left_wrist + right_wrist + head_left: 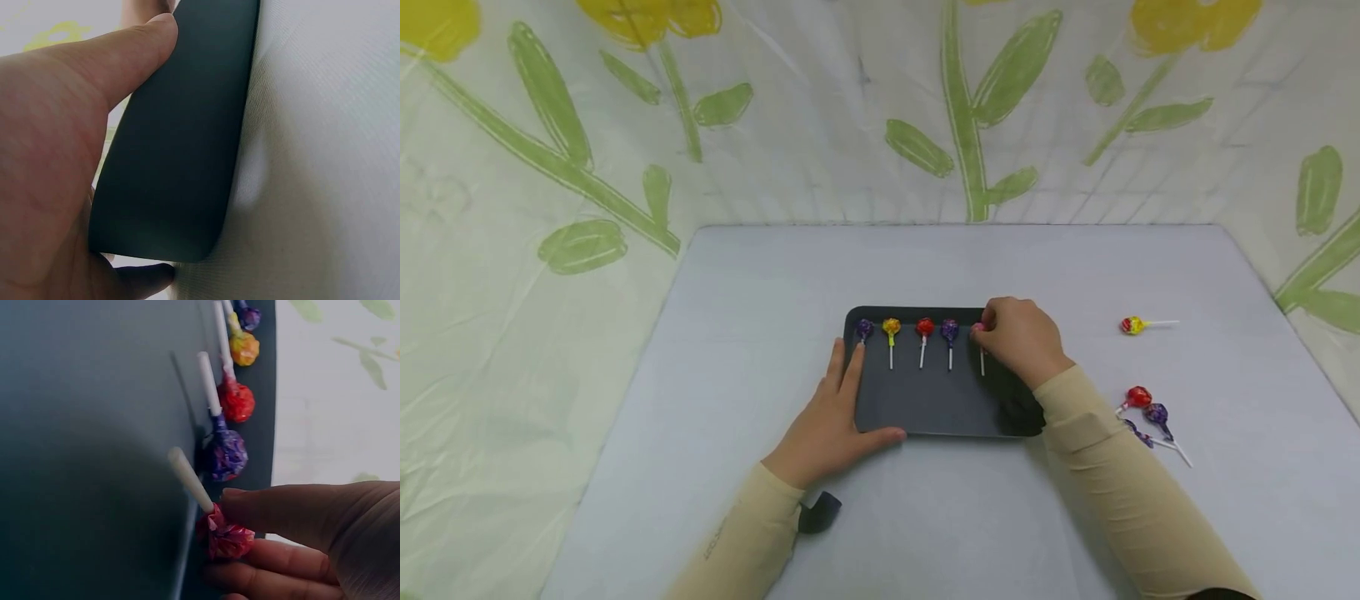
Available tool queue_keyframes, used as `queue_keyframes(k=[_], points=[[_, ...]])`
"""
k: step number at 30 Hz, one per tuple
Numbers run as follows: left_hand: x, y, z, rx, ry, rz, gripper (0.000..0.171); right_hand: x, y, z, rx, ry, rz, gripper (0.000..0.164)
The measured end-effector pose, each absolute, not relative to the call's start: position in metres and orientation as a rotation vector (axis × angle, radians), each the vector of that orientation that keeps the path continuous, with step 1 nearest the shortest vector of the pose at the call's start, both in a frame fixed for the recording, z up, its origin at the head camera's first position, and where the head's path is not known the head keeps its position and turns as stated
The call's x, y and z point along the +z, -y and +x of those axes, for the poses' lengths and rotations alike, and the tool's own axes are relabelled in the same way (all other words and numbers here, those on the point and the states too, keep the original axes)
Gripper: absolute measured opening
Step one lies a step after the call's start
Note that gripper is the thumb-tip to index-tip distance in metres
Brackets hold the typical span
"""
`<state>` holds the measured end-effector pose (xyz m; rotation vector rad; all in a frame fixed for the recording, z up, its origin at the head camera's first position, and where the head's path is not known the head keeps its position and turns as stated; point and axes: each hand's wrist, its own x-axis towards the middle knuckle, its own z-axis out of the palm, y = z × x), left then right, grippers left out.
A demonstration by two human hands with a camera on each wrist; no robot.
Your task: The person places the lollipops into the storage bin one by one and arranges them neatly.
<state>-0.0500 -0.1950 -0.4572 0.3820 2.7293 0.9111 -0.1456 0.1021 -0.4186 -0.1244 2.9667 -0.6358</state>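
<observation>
A dark rectangular baking tray [940, 408] lies on the table with a row of lollipops along its far side. From the left they are a purple lollipop [865, 328], a yellow one [891, 327], a red one [925, 327] and another purple one [950, 329]. At the right end, my right hand [1024, 340] pinches a pinkish-red lollipop [228, 540] by its wrapped head, its white stick pointing toward the near side. My left hand [823, 425] rests at the tray's near left corner, fingers straight along the left edge, thumb [144, 50] against the near wall.
To the right of the tray lie a red-and-yellow lollipop [1132, 325] and, nearer, a small cluster with a red lollipop [1138, 397] and a purple lollipop [1156, 414]. A flower-patterned curtain [820, 150] hangs behind the pale table [760, 275].
</observation>
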Motion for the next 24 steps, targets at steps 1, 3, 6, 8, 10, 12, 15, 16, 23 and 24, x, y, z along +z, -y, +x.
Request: queue_keyframes(k=[1,3,6,8,10,12,15,16,23,24], points=[[-0.457,0.195,-0.050,0.915,-2.728,0.383,0.130,-0.420,-0.102,-0.146,-0.628,-2.971,-0.126,0.020],[-0.457,0.195,-0.050,0.918,-2.725,0.383,0.130,-0.421,-0.102,-0.147,-0.615,-2.977,-0.126,0.019],[-0.458,0.195,-0.050,0.916,-2.724,0.378,0.130,-0.424,-0.101,-0.148,-0.591,-2.989,-0.135,0.019],[-0.458,0.195,-0.050,0.915,-2.724,0.374,0.130,-0.426,-0.101,-0.148,-0.579,-3.002,-0.149,0.019],[-0.458,0.194,-0.051,0.914,-2.723,0.371,0.130,-0.428,-0.101,-0.148,-0.569,-3.021,-0.164,0.020],[-0.458,0.194,-0.051,0.911,-2.723,0.372,0.130,-0.429,-0.101,-0.148,-0.567,-3.039,-0.170,0.020],[-0.458,0.194,-0.051,0.899,-2.732,0.375,0.130,-0.431,-0.101,-0.147,-0.564,-3.062,-0.166,0.020],[-0.458,0.194,-0.051,0.894,-2.736,0.377,0.130,-0.432,-0.101,-0.147,-0.564,-3.065,-0.163,0.019],[-0.458,0.194,-0.051,0.884,-2.746,0.389,0.130,-0.431,-0.101,-0.148,-0.576,-3.055,-0.159,0.019],[-0.458,0.194,-0.050,0.882,-2.745,0.388,0.130,-0.430,-0.102,-0.148,-0.582,-3.054,-0.160,0.019]])
